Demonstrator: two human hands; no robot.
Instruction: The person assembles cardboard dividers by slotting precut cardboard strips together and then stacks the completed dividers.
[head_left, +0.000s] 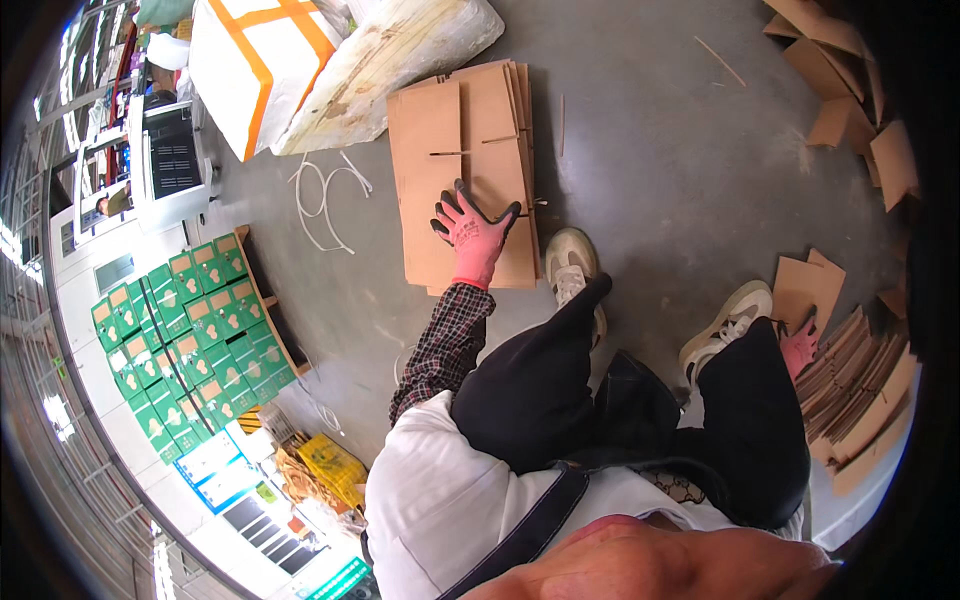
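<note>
My left hand [472, 232], in a pink glove with dark fingertips, lies with spread fingers on top of a stack of flattened cardboard boxes [428, 130]. The stack rests on the floor, its sheets slightly out of line and slotted along the flaps. Over at the right, my right hand [798, 348] wears a matching glove and is partly hidden by my knee. Its visible dark fingertips are apart, close to a brown cardboard panel [803, 288]. Beside that hand leans a row of flattened cardboard sheets [850, 375].
White foam boxes [345, 85], one orange-taped, stand beyond the left stack. Loose white strapping [322, 205] lies on the floor [640, 130]. Green cartons [185, 340] are piled on a pallet at left. More cardboard [840, 90] sits far right; my shoes [575, 262] are close to the stack.
</note>
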